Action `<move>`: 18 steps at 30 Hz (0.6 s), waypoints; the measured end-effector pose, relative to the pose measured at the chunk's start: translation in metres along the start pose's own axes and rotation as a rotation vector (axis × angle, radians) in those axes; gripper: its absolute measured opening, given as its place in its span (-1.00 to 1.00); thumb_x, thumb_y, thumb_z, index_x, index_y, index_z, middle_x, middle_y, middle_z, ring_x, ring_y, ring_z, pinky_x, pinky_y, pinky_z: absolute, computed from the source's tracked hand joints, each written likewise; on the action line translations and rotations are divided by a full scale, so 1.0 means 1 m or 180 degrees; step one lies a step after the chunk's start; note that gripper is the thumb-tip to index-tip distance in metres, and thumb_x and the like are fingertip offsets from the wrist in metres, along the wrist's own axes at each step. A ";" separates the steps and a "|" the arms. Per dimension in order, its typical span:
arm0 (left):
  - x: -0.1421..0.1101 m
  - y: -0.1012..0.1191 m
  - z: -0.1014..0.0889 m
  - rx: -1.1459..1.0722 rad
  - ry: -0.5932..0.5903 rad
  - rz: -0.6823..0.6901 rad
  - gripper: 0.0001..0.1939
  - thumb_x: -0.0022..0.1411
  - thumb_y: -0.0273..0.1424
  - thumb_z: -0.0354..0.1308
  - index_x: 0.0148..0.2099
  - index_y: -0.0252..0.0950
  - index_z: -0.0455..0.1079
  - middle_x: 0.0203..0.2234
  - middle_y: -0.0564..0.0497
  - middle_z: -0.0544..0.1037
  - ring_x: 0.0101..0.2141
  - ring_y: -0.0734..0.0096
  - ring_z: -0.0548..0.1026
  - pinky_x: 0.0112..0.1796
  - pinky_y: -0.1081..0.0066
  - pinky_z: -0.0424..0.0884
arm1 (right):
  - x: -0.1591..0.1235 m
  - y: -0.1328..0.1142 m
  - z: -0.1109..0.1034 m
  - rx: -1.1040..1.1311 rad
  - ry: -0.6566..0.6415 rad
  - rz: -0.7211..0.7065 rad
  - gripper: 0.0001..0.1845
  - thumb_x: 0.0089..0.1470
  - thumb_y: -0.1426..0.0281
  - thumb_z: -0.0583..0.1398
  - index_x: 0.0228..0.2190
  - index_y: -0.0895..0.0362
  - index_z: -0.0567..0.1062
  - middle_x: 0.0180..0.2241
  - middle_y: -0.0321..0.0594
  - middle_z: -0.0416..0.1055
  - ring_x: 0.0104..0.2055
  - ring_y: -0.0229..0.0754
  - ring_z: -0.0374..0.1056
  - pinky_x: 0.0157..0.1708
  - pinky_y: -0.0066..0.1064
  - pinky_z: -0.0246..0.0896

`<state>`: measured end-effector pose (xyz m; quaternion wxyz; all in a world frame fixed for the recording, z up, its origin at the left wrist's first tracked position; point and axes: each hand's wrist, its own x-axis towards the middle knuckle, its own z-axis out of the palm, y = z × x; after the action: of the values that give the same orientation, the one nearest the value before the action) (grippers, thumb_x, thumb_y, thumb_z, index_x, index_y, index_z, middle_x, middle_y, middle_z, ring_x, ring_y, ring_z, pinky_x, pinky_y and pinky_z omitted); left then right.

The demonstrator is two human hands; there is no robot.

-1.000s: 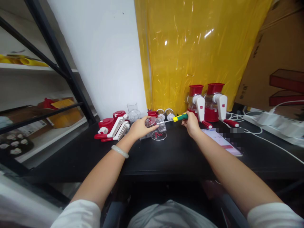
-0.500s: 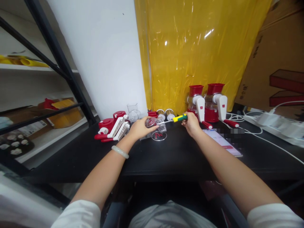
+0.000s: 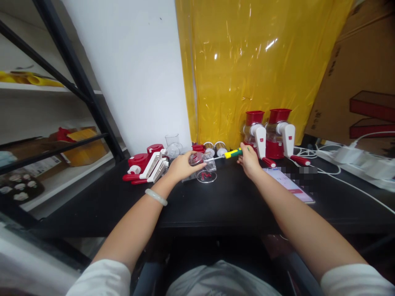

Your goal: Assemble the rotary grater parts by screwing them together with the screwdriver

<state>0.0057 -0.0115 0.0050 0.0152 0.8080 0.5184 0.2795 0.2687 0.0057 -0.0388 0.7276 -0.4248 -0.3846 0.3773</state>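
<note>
My right hand [image 3: 249, 159] is closed around the green end of a screwdriver [image 3: 233, 153] with a yellow and green handle. Its metal shaft points left, to a clear plastic part [image 3: 211, 165] that my left hand [image 3: 184, 166] grips between thumb and fingers. Whether the tip touches a screw is too small to tell. Under the held part lies a clear round disc [image 3: 207, 176] with small red pieces showing on it or through it. Behind my hands stand two metal grater drums [image 3: 220, 148].
Two assembled red and white rotary graters [image 3: 282, 133] stand at the back right. Left are red bases [image 3: 138, 161], white crank handles [image 3: 154, 167] and a clear housing [image 3: 173, 146]. A phone [image 3: 290, 185] lies by my right forearm, near white cables and a power strip [image 3: 361, 164].
My right hand has shifted very slightly on the screwdriver's handle. My left hand and the clear part stay in the same place.
</note>
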 end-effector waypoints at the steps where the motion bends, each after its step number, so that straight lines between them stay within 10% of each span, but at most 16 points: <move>1: 0.000 0.000 0.000 0.0000 0.0004 -0.0001 -0.24 0.03 0.21 0.14 0.11 -0.20 0.38 -0.42 -0.04 0.54 -0.38 0.18 0.50 -0.39 0.34 0.30 | 0.000 -0.001 0.001 0.0059 0.0046 0.0020 -0.61 -0.03 0.05 0.24 -0.44 0.04 0.22 -0.68 -0.53 0.03 -0.71 -0.40 -0.01 -0.71 -0.56 0.03; 18: 0.000 -0.001 -0.001 -0.0008 -0.0032 0.0011 -0.23 0.03 0.22 0.12 0.12 -0.20 0.37 -0.49 -0.01 0.51 -0.42 0.19 0.48 -0.41 0.34 0.27 | -0.008 -0.016 0.000 0.0505 0.0071 0.0354 -0.87 -0.10 0.34 0.09 -0.47 0.11 0.40 -0.57 -0.37 0.29 -0.68 -0.38 0.12 -0.66 -0.48 0.09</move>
<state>0.0050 -0.0112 0.0056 0.0184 0.8103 0.5166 0.2762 0.2688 -0.0065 -0.0265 0.7411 -0.3907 -0.3212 0.4416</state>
